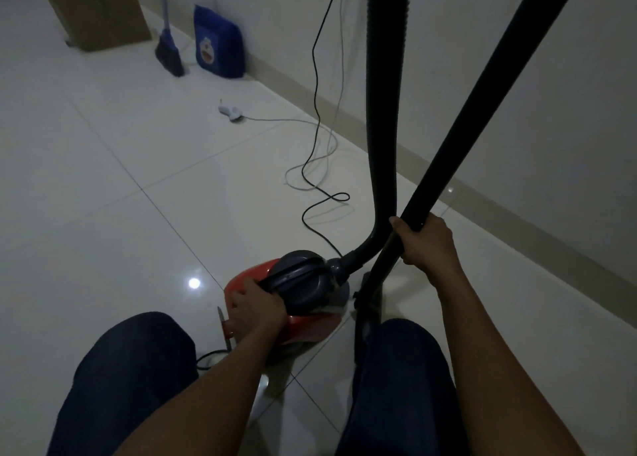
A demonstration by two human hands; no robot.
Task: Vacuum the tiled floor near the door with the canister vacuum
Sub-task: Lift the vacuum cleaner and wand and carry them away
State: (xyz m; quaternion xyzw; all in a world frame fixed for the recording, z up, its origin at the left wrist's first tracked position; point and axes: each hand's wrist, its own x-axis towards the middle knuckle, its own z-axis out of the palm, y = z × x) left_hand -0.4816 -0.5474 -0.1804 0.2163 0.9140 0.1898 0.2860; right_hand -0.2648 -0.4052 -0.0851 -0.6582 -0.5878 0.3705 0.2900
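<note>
Dark-trousered knees frame both forearms. Right hand (pixel 427 245) is closed fully round the black tube (pixel 482 104), thumb wrapped. Below the grip the tube runs down to the floor (pixel 120 180). Left hand (pixel 256 309) curls over the rear of the red canister (pixel 303 283), below and left of that grip, beside the dark handle. Hose (pixel 382 111) rises from the canister's front, close beside the grip. Judgement: canister bulky, best lifted by its handle; tube rigid; hose flexible; cord (pixel 315 76) a snag risk.
</note>
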